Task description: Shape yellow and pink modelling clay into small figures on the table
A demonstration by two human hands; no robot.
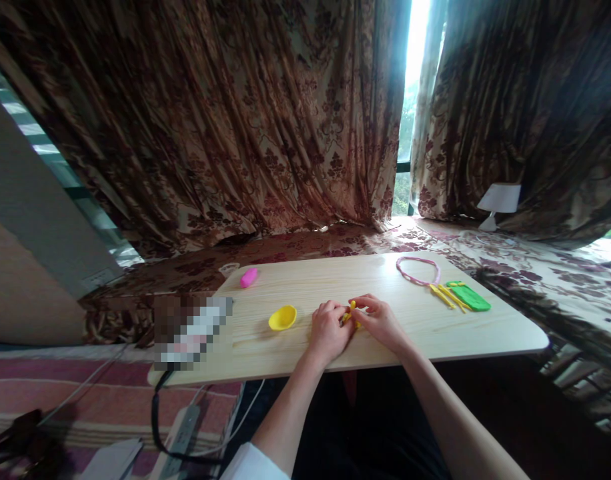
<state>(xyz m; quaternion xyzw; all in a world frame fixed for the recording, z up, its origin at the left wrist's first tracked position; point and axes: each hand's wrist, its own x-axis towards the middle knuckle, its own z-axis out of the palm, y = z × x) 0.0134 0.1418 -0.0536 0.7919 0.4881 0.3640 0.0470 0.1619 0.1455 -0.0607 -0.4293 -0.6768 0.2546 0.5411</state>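
Note:
Low over the table's front part, both hands meet around a small piece of yellow modelling clay (353, 305). My left hand (329, 328) rests on the tabletop with its fingers curled against the clay. My right hand (379, 321) pinches the same piece from the right, thumb and fingertips together. Fingers hide much of its shape. To the left lies a yellow clay bowl-like piece (282, 318). Farther right are a pink twisted clay loop (418, 259), thin yellow clay strips (443, 297) and a flat green clay piece (469, 297).
A pink clay lump (248, 278) lies at the back left of the wooden tabletop (315, 283). A blurred-out object (195, 333) with a black cable occupies the left edge. Behind are patterned curtains (265, 120) and a white lamp (499, 200) on the ledge.

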